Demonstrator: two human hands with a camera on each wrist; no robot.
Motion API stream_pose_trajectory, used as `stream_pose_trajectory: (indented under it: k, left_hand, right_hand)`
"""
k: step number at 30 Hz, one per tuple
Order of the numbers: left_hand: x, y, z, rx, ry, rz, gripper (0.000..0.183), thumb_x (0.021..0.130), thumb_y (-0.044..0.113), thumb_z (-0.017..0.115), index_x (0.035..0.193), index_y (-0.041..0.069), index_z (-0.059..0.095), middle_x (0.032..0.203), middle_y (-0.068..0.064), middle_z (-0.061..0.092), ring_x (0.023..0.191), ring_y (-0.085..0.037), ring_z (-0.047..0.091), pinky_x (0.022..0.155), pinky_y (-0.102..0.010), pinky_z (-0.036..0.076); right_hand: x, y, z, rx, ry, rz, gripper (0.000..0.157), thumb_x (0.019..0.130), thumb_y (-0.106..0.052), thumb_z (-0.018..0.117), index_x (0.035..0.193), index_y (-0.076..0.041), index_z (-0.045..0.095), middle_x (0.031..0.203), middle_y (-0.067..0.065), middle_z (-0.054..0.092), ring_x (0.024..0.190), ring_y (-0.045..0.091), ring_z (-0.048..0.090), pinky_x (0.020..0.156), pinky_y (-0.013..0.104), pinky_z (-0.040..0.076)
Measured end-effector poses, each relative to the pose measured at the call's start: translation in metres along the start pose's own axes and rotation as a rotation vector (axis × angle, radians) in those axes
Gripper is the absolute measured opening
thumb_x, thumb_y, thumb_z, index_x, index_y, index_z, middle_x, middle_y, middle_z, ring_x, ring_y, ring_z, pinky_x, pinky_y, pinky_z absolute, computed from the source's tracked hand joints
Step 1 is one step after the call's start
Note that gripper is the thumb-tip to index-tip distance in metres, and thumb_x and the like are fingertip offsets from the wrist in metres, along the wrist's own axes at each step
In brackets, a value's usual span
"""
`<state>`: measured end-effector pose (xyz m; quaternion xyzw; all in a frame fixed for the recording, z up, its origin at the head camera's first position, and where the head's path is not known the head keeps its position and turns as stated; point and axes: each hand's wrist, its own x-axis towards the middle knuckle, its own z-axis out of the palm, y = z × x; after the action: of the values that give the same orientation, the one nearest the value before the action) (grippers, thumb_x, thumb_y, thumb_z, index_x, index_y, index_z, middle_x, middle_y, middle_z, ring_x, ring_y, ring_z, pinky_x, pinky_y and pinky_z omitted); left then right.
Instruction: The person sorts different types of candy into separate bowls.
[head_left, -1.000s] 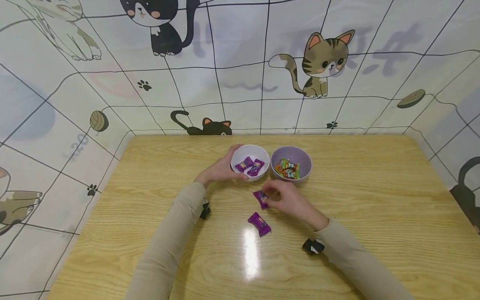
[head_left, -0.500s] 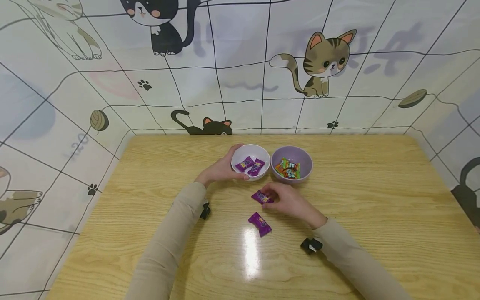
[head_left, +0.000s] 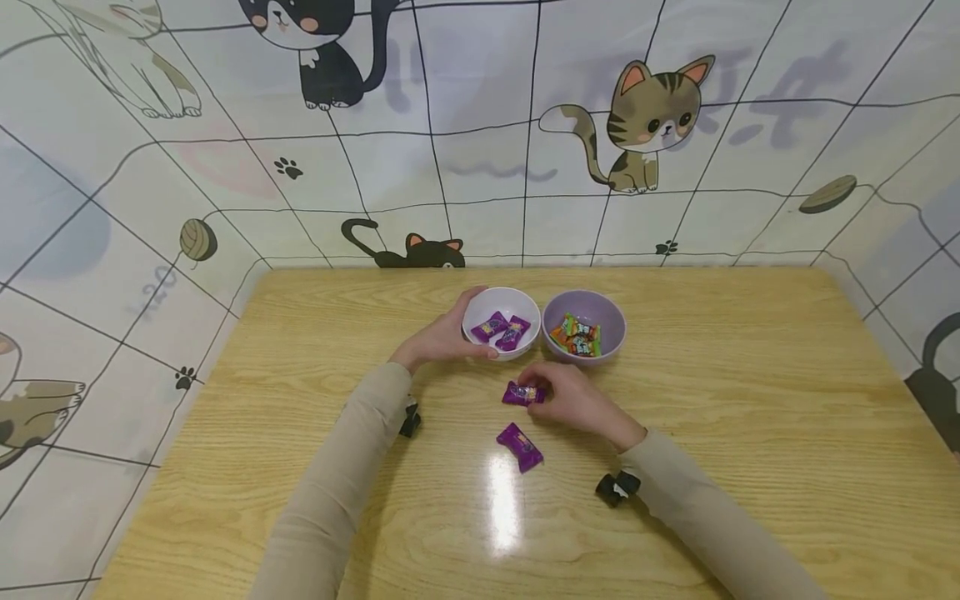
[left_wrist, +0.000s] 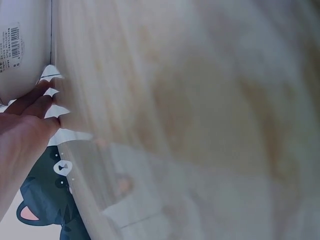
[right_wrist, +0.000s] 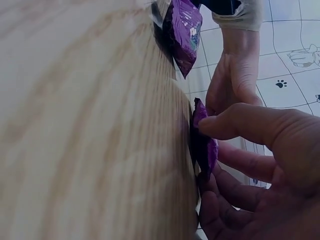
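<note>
My left hand (head_left: 445, 337) holds the left side of a white bowl (head_left: 501, 357), thumb at the front and fingers behind. Two purple-wrapped candies (head_left: 490, 327) lie inside it. In front of the bowls my right hand (head_left: 573, 398) pinches another purple-wrapped candy (head_left: 519, 393) between thumb and fingers. The right wrist view shows this candy (right_wrist: 204, 145) on edge, at or just above the tabletop. A further purple candy (head_left: 520, 447) lies on the table nearer me. In the left wrist view the bowl (left_wrist: 22, 45) shows a barcode label.
A light purple bowl (head_left: 613, 333) stands close to the white bowl's right, with several green and orange wrapped candies (head_left: 577, 337) in it. The wooden table (head_left: 750, 400) ends at a wall covering (head_left: 495, 225) printed with cats.
My right hand has shifted slightly left, and the candy in its fingers has turned from slanting to nearly level. The left hand and both bowls stay in place.
</note>
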<state>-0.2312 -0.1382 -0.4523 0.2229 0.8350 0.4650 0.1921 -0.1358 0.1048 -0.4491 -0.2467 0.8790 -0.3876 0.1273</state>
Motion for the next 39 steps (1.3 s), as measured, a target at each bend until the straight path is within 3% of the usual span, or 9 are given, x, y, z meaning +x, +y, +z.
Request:
stream_pose_trajectory:
  k: [14,25,39]
  left_hand:
    - [0.001,0.003,-0.002,0.005,0.0,0.006,0.109,0.074,0.017,0.085,0.154,0.017,0.01,0.148,-0.011,0.034,0.13,-0.025,0.039,0.11,-0.041,0.027]
    - [0.001,0.002,-0.001,-0.007,-0.006,0.014,0.108,0.075,0.017,0.085,0.154,0.017,0.011,0.148,-0.011,0.035,0.13,-0.025,0.039,0.11,-0.041,0.028]
    - [0.003,-0.003,0.0,-0.006,-0.007,0.026,0.107,0.075,0.015,0.084,0.153,0.017,0.011,0.147,-0.009,0.036,0.129,-0.023,0.04,0.11,-0.039,0.028]
  right_hand:
    - [0.0,0.002,0.002,0.062,0.04,-0.038,0.03,0.073,-0.002,0.074,0.102,-0.009,0.069,0.098,-0.002,0.067,0.086,0.014,0.057,0.08,0.033,0.05]
    - [-0.006,-0.006,0.0,0.118,0.062,-0.091,0.031,0.075,0.001,0.071,0.105,-0.008,0.068,0.097,-0.003,0.066,0.079,0.019,0.054,0.069,0.033,0.048]
    - [-0.009,-0.027,-0.028,0.076,0.19,-0.216,0.03,0.077,0.008,0.07,0.105,-0.004,0.068,0.099,0.0,0.068,0.081,0.015,0.055,0.072,0.034,0.051]
